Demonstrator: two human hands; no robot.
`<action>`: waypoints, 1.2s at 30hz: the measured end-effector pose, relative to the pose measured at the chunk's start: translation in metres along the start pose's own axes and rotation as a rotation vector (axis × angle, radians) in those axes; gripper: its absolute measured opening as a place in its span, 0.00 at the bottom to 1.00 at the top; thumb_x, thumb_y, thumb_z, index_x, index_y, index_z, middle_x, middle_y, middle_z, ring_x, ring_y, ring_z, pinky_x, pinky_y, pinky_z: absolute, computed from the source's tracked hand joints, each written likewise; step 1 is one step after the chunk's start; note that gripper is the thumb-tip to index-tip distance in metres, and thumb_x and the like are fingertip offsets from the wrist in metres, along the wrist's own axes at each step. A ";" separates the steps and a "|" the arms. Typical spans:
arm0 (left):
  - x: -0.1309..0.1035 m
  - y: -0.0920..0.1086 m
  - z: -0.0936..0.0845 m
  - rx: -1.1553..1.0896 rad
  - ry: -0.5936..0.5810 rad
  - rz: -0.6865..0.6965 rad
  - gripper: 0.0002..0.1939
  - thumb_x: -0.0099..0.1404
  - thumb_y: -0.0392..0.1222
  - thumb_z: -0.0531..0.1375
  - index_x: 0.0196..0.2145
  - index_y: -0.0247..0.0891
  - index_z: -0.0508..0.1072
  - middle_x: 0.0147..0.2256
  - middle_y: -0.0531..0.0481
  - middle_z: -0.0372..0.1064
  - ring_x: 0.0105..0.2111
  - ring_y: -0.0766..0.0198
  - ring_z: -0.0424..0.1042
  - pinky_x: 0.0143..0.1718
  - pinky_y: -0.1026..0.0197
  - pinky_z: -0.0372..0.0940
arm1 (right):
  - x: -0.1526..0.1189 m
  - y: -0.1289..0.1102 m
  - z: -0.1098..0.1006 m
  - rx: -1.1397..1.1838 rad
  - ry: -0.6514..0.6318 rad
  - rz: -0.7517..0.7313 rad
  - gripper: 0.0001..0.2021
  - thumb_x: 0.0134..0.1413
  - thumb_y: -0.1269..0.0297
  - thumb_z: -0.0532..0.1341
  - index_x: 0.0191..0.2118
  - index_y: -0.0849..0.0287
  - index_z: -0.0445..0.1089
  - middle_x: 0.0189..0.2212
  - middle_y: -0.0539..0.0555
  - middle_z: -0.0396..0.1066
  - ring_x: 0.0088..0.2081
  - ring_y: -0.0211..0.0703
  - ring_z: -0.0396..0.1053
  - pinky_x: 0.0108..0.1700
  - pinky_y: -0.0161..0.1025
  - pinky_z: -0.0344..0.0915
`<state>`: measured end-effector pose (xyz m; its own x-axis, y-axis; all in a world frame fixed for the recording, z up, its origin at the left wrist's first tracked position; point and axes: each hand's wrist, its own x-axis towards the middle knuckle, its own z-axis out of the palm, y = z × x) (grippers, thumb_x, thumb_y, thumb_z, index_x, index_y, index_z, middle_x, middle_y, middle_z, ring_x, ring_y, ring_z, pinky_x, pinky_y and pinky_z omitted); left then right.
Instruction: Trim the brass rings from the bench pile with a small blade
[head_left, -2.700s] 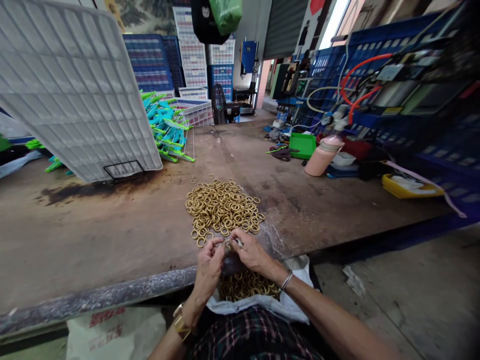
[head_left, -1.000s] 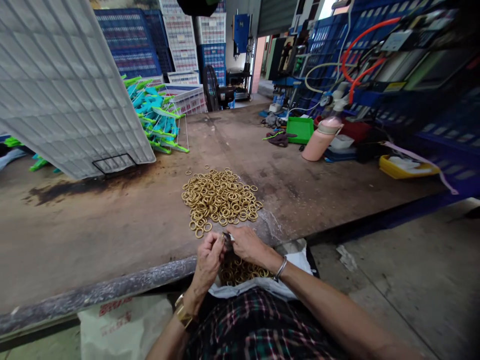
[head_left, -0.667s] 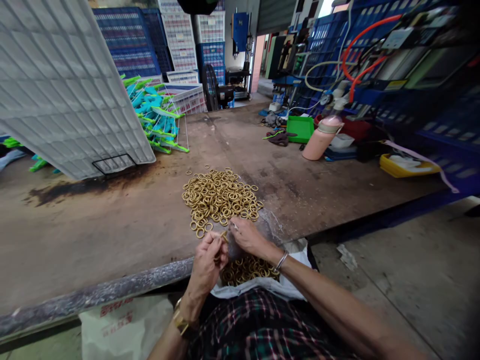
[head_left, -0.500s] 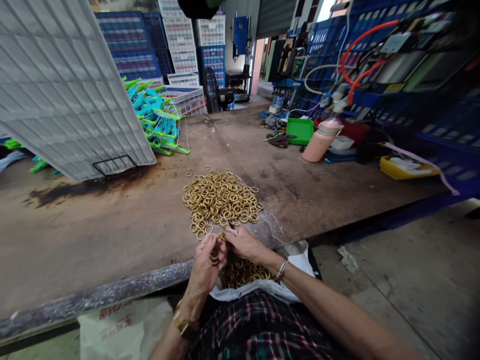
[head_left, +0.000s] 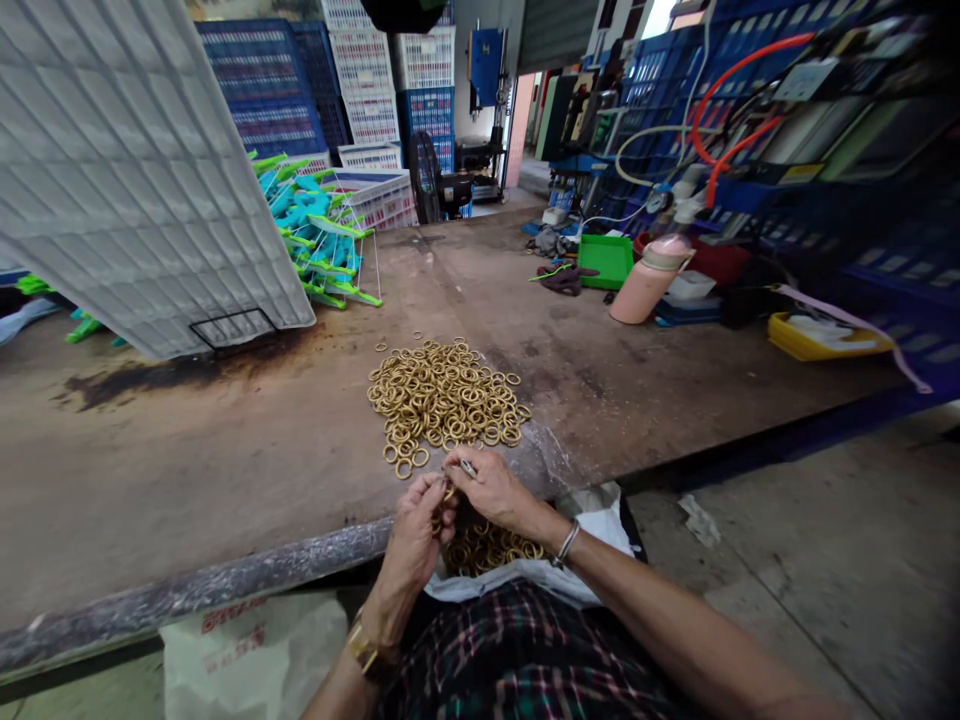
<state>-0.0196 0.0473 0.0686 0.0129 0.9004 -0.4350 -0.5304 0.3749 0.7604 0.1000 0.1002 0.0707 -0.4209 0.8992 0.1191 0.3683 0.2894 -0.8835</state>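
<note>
My left hand (head_left: 418,525) is closed around several brass rings (head_left: 437,522), with one pinched at its fingertips. Close against it, my right hand (head_left: 491,488) grips a small slim tool (head_left: 469,468) with a light tip showing above the fingers. The tool's kind is mostly hidden. Both hands meet over the table's front edge. Just beyond them lies a heap of brass rings (head_left: 446,395) on the brown table (head_left: 300,440). Below my hands, an open white bag (head_left: 600,535) at my lap holds more rings (head_left: 491,550).
A tilted white plastic panel (head_left: 172,180) stands at left, beside turquoise and green plastic pieces (head_left: 322,240). To the right are a pink bottle (head_left: 643,288), a green tray (head_left: 606,262) and a yellow tray (head_left: 825,342). Stacked crates (head_left: 259,85) and a fan (head_left: 427,180) stand behind.
My right hand has tilted slightly, and its fingertips have shifted a little up and left over the ring in my left fingers. The view has drifted slightly; the heap looks unchanged.
</note>
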 end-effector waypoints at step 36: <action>0.006 0.005 0.005 -0.546 -0.135 -0.472 0.12 0.62 0.30 0.46 0.21 0.34 0.57 0.18 0.56 0.50 0.12 0.77 0.50 0.09 0.76 0.42 | -0.013 0.004 -0.014 -0.549 -0.235 -0.014 0.11 0.45 0.76 0.51 0.35 0.61 0.66 0.31 0.54 0.70 0.31 0.39 0.63 0.32 0.34 0.51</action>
<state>-0.0178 0.0560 0.0727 0.4299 0.7027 -0.5669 -0.7890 0.5977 0.1426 0.1186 0.0945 0.0718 -0.5781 0.8154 -0.0298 0.7094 0.4842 -0.5121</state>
